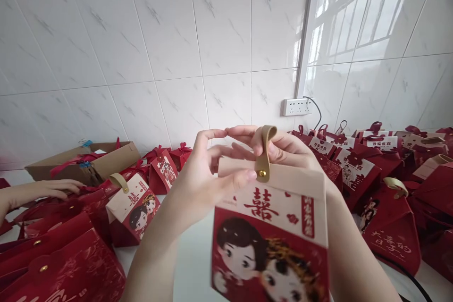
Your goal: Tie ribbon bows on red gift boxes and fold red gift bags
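A red and cream gift box (269, 240) printed with a cartoon couple hangs upright in front of me, held at its folded top. My left hand (215, 170) grips the top edge, its thumb on the front beside a gold stud. My right hand (283, 146) is behind the box top, with thumb and finger at the tan strap (266, 151) that loops up from the stud. The far fingers of both hands meet behind the box. The strap's back end is hidden from me.
Finished-looking red gift boxes (357, 170) crowd the right side, and a similar cream-topped box (130, 207) stands left. Larger red bags (60, 264) lie front left. Another person's hand (46, 193) reaches in near a cardboard box (113, 158). A power strip (297, 107) is on the tiled wall.
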A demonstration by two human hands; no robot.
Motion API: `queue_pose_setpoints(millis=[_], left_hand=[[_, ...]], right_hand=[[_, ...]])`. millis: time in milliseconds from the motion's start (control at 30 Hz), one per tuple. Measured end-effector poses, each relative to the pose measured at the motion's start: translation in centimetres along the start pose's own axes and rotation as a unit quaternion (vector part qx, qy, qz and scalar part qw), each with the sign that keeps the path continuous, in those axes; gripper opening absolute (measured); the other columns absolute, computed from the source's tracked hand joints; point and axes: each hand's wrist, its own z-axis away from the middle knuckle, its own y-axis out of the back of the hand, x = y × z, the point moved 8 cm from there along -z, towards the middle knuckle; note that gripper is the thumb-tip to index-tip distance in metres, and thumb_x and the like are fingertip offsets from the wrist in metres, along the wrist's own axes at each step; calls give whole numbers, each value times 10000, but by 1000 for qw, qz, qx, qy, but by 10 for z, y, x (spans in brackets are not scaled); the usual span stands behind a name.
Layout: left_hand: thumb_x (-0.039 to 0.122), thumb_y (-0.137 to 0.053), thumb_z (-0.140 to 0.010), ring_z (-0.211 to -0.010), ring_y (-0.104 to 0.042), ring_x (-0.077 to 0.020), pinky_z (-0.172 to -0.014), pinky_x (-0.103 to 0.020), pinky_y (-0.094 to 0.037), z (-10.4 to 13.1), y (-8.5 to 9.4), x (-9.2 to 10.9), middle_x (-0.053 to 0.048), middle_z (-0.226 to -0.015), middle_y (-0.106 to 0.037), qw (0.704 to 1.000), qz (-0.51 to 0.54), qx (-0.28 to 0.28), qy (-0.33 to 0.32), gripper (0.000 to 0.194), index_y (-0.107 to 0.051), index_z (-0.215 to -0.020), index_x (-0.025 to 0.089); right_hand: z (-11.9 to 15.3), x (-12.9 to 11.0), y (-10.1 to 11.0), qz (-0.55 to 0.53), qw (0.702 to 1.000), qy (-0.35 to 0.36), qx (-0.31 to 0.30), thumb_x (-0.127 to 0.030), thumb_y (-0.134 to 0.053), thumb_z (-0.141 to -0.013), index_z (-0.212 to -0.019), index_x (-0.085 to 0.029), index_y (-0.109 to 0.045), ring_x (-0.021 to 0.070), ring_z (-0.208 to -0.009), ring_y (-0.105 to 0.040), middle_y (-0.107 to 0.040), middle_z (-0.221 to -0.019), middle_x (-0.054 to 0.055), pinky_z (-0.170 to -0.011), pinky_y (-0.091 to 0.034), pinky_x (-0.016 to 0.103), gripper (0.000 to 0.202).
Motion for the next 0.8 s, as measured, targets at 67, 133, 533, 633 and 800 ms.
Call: queue_pose_setpoints(millis=[67, 133, 533, 633, 800], left_hand=[[421, -734, -724, -789, -659, -181, -649, -264, -506, 0, -6, -1, -35, -925, -667, 999, -4, -41, 2, 553, -477, -1185, 257], [431, -664, -787, -755, -633, -147, -618, -221, -472, 2, -12, 3, -18, -854, -663, 996, -36, -75, -12, 312, -617, -1014, 222], [332, -613, -808, -488, -403, -62, -425, -160, -319, 8, -4, 23, 50, -552, -488, 988, -151, 27, -35, 189, -640, -680, 196], [310, -602, -819, -538, -478, -64, -467, -150, -366, 6, -9, 20, 52, -622, -580, 987, -152, 4, -50, 158, -659, -708, 214], [309, -612, -816, -559, -524, -61, -472, -141, -386, 4, -10, 17, 64, -678, -634, 986, -149, 4, -71, 110, -661, -751, 236]], right_hand=[[1, 1, 2, 12, 1000, -9, 2, -311, -617, -851, -775, -206, -683, 216, -1067, -615, -558, -1302, 27, -859, -532, 369, 145], [2, 1, 6, 28, 999, -21, 1, -314, -632, -842, -821, -218, -706, 204, -1028, -635, -598, -1251, 25, -818, -544, 332, 122], [12, -30, 17, 254, 960, 12, 115, -342, -725, -769, -906, -202, -686, 117, -747, -652, -691, -835, 16, -648, -525, 197, 200], [15, -37, 10, 279, 949, 37, 143, -303, -712, -782, -847, -182, -680, 119, -719, -651, -686, -802, 22, -634, -526, 208, 142], [16, -37, 11, 295, 941, 41, 159, -321, -687, -804, -969, -192, -675, 103, -628, -629, -656, -716, 3, -543, -507, 197, 210]])
